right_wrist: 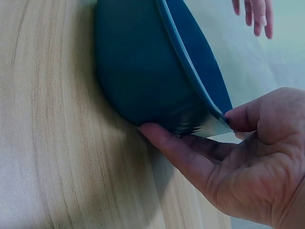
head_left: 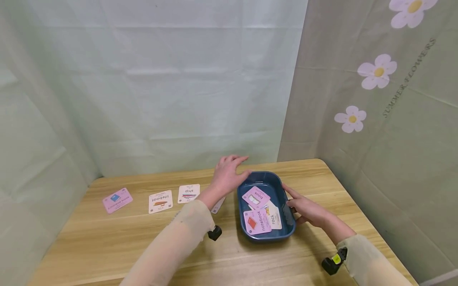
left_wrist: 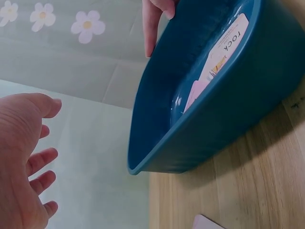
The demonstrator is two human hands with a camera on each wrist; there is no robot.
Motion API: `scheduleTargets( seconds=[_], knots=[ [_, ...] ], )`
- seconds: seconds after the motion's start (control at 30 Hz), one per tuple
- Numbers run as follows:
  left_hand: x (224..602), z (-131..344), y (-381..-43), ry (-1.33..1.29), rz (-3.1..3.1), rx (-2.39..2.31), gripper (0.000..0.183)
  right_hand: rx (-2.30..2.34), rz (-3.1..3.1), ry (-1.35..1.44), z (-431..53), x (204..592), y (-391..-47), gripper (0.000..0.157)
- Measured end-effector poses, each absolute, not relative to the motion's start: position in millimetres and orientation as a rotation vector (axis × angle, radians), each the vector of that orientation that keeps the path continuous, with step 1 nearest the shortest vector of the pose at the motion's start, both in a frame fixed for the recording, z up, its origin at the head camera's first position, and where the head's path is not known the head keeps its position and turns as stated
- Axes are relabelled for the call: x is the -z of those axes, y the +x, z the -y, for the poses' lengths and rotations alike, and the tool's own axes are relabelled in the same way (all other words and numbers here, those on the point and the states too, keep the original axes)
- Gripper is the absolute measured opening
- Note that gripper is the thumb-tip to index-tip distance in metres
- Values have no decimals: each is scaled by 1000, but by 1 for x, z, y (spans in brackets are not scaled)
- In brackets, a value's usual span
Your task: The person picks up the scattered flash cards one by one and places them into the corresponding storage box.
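A deep blue plastic bin with rounded corners stands on the table, tipped to neither side in the head view. My right hand grips its right wall, thumb at the rim and fingers against the outside. Inside lie a pink "book" card, a pink "notebook" card and a white "rock" card, overlapping. My left hand hovers by the bin's far left corner, fingers spread and holding nothing. Below its wrist, a card on the table is partly hidden by the arm.
Left of the bin, a "ship" card, a "lifeboat" card and a pink "Chinese book" card lie in a loose row on the wooden table. A pale curtain hangs behind the table, and a flowered one at the right.
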State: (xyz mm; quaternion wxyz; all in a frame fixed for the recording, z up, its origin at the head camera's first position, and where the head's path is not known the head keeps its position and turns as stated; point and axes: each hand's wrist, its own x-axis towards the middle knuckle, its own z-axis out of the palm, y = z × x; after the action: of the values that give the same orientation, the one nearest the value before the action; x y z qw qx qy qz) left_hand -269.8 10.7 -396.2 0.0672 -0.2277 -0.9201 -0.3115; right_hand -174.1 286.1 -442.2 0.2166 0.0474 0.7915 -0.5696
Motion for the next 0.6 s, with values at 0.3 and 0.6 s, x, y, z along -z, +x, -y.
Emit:
scheduleTargets(
  seconds=[0.3,0.6],
  knots=[
    [396,3,-269,-690,2767,937,58,1557,-2197,119,-286,443,-176,71],
    [396,14,-270,-691,2768,930,59,1564,-2197,134,-285,443,-176,70]
  ],
)
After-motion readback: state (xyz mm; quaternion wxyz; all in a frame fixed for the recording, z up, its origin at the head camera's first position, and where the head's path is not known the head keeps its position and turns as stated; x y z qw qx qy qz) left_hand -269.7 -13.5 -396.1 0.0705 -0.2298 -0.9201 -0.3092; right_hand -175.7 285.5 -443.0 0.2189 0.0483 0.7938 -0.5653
